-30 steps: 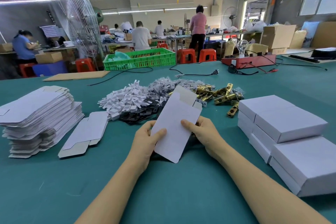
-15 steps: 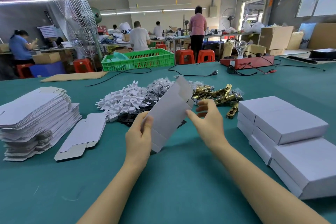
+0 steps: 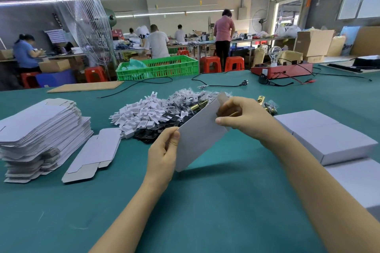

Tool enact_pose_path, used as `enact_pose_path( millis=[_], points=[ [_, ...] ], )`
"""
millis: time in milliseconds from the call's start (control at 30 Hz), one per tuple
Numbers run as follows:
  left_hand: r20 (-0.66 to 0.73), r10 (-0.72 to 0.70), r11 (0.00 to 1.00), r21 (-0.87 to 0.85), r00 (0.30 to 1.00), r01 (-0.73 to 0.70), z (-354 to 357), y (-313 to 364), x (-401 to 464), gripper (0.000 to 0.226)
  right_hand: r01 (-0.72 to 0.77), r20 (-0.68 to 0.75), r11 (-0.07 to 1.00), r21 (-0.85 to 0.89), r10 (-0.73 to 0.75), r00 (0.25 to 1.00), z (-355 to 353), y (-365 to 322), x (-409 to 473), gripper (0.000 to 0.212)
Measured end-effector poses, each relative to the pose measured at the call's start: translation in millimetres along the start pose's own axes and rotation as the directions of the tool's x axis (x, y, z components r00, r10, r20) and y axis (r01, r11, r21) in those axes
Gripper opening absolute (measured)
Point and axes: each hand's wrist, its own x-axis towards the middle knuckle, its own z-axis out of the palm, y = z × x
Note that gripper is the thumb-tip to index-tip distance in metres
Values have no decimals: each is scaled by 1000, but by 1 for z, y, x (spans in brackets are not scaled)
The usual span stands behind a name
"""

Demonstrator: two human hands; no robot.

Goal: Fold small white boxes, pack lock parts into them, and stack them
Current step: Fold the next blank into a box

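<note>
I hold a flat white box blank (image 3: 200,131) tilted above the green table. My left hand (image 3: 164,154) grips its lower left edge. My right hand (image 3: 244,118) pinches its upper right end near the flap. Behind it lies a heap of white plastic parts (image 3: 141,114), black plates (image 3: 156,131) and brass lock parts (image 3: 267,107). A tall stack of flat blanks (image 3: 41,133) stands at the left, with one loose blank (image 3: 94,154) beside it. Finished white boxes (image 3: 327,137) are stacked at the right.
A green crate (image 3: 158,68), a cardboard sheet (image 3: 84,86), black cables (image 3: 218,84) and a red tester with a bulb (image 3: 281,70) sit at the table's far side. A big fan (image 3: 86,26) stands behind. Several people work at far benches.
The blank has been lifted off the table and tilted up. My right hand moved from its lower right edge up to its top end; my left hand shifted along its left edge.
</note>
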Motion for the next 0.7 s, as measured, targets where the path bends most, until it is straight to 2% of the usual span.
enact_pose_path(
  millis=[133, 267, 433, 533, 567, 600, 633, 700],
  points=[
    [-8, -38, 999, -15, 999, 38, 0, 3, 1, 19, -107, 16, 989, 105, 106, 994, 1, -3, -2, 14],
    [-39, -74, 997, -29, 996, 73, -3, 6, 4, 20, -131, 72, 982, 133, 122, 990, 6, -5, -4, 8],
    [-31, -97, 995, 10, 995, 98, -2, 8, 6, 16, -94, 16, 992, 82, 93, 996, 12, -5, -5, 17],
    [-35, -104, 993, 44, 994, 106, 3, 10, 4, 11, -89, 14, 989, 119, 88, 996, 15, -5, -5, 24],
    [-69, -73, 991, 111, 995, 80, 4, 10, 3, 7, -99, 1, 987, 124, 100, 995, 16, -6, -5, 25],
    [-113, 3, 970, 241, 994, 24, 4, 9, 2, 12, -109, -26, 986, 124, 113, 993, 17, -6, -4, 25],
    [-128, 117, 907, 418, 985, -54, 4, 8, 0, 29, -121, -61, 984, 130, 130, 990, 19, -6, -4, 25],
    [-14, 325, 651, 729, 946, -213, 8, 5, -5, 72, -150, -103, 973, 175, 170, 980, 22, -10, -5, 25]
  ],
)
